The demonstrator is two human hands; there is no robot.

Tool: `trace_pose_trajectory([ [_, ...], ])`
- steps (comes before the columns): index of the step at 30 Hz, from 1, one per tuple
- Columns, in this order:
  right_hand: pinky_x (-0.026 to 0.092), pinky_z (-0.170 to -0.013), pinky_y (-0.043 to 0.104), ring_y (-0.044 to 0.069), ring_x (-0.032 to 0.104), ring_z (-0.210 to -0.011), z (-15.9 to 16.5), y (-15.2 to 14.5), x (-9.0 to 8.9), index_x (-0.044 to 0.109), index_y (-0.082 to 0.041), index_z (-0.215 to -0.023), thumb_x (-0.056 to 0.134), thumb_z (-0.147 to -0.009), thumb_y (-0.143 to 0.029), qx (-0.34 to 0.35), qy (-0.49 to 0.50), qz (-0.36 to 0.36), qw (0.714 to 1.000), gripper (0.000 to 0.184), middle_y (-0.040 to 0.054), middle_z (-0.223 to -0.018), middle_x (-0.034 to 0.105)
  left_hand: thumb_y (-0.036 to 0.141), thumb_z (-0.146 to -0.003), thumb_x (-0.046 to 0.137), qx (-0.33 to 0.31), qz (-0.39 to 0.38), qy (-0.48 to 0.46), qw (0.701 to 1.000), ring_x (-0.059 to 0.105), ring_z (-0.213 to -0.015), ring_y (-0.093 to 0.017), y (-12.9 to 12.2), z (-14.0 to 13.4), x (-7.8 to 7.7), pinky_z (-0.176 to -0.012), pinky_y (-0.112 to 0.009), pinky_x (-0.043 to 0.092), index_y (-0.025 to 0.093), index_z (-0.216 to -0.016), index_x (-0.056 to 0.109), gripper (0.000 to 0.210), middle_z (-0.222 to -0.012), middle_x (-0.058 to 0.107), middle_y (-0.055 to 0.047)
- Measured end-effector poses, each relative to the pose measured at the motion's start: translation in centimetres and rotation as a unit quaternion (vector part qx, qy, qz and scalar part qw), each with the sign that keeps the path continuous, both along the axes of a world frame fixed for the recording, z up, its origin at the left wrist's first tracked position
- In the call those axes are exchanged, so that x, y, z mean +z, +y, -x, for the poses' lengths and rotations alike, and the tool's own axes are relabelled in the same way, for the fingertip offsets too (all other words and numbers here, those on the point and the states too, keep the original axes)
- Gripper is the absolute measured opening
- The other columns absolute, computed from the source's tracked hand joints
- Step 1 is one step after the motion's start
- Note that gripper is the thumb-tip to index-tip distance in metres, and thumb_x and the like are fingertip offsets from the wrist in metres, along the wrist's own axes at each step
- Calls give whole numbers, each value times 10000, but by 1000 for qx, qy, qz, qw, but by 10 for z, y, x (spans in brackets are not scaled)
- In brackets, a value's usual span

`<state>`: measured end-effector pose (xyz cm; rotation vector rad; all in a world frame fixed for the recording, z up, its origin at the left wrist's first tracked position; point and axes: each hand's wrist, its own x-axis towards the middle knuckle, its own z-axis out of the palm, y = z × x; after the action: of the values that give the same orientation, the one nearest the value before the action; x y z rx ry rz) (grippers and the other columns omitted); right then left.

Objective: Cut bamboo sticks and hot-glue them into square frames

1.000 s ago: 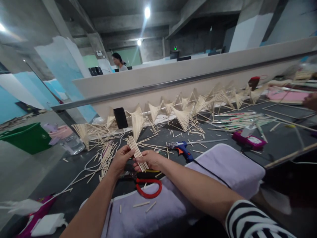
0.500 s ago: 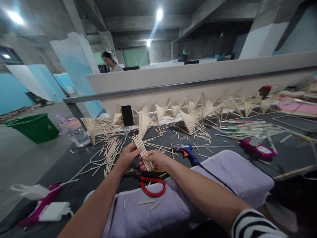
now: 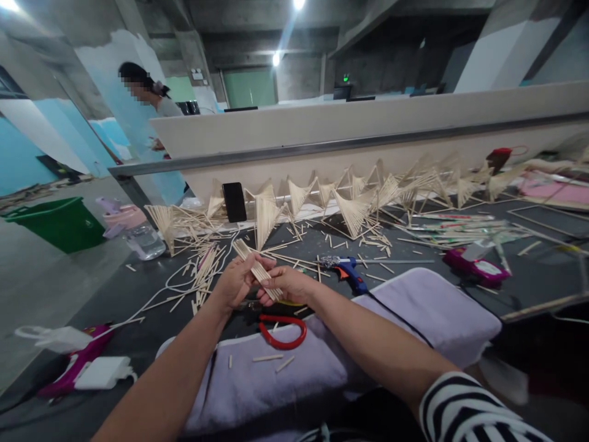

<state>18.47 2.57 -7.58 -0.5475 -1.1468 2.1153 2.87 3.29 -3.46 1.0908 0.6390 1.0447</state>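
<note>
A dark tabletop (image 3: 105,298) runs under a long pale partition (image 3: 322,126), and above its near edge both hands have their fingers folded around one small bundle of thin wooden sticks (image 3: 261,272), the left hand (image 3: 237,282) near its upper part and the right hand (image 3: 289,283) at its lower end. Just below them, the red handle (image 3: 302,334) of a cutting tool lies partly on a lavender cloth (image 3: 423,307); a blue glue gun (image 3: 352,276) rests to the right. Loose sticks (image 3: 209,270) litter the surface, and fan-shaped stick structures (image 3: 354,212) line the partition's foot beside an upright black phone (image 3: 234,202). Off the table's left side, a green bin (image 3: 57,227) stands on the grey floor. Beyond the partition, a person (image 3: 168,107) stands by a white-and-blue pillar (image 3: 108,67), under bare concrete beams and bright ceiling lights (image 3: 276,59)
</note>
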Motion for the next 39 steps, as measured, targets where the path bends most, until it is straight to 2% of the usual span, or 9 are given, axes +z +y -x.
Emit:
trace_pose_trajectory([
  [3,534,-601,274,164,662,-634,-6,3,3,610,-91,-889,701,-695,-255,-5,-16,-17,1000,270,76,-742,675,286,-795,586,68,4,-80,994,650,-789,-212,11,13,7,-714,-363,528,147,-803,563,141,-758,672,-56],
  [7,525,-589,265,131,643,-595,-17,6,9,615,-117,-941,660,-730,-262,-84,-37,-39,995,260,50,-714,669,268,-823,546,164,0,-144,976,654,-707,-190,25,34,16,-729,-402,535,150,-765,538,131,-644,630,-11],
  [13,474,-521,227,88,560,-497,-21,9,17,619,-141,-890,580,-759,-265,-229,-148,-99,957,185,6,-630,625,283,-793,588,154,-41,-107,981,650,-713,-202,28,38,13,-717,-408,532,136,-774,531,159,-663,626,-33],
  [16,436,-533,226,93,527,-510,-21,7,21,652,-151,-868,534,-775,-256,-242,-330,-255,876,183,-2,-602,597,296,-790,587,147,-56,-78,984,632,-632,-167,28,38,11,-685,-374,535,143,-792,523,166,-642,601,-11],
  [21,417,-725,291,180,549,-822,-23,-3,21,643,-180,-1039,605,-735,-351,-95,-466,-514,714,350,67,-909,623,304,-807,551,212,-70,-106,969,538,-500,-99,32,50,16,-590,-297,524,172,-799,511,139,-590,528,34],
  [24,377,-800,337,229,492,-943,-19,-10,16,627,-200,-1080,650,-689,-420,-46,-490,-596,634,450,93,-1002,581,283,-819,530,278,-80,-137,947,505,-470,-88,34,61,22,-559,-269,504,172,-774,505,123,-564,502,41],
  [26,359,-806,352,240,467,-968,-15,-13,12,621,-228,-1085,647,-693,-410,-43,-500,-617,606,434,89,-1009,566,276,-828,515,318,-85,-150,932,489,-451,-83,35,70,27,-546,-254,490,171,-762,501,125,-542,487,46],
  [34,353,-805,288,178,486,-867,-13,-2,3,664,-175,-1007,547,-717,-123,-47,-463,-660,590,317,80,-883,584,239,-878,401,432,-100,-190,876,446,-394,-75,38,104,40,-507,-234,452,176,-717,483,191,-496,470,54],
  [39,365,-830,295,191,520,-923,-12,14,2,664,-201,-1023,492,-745,-94,-91,-530,-614,577,343,91,-968,629,274,-841,483,406,-76,-190,890,446,-388,-70,41,102,34,-510,-236,456,180,-725,481,149,-495,468,66],
])
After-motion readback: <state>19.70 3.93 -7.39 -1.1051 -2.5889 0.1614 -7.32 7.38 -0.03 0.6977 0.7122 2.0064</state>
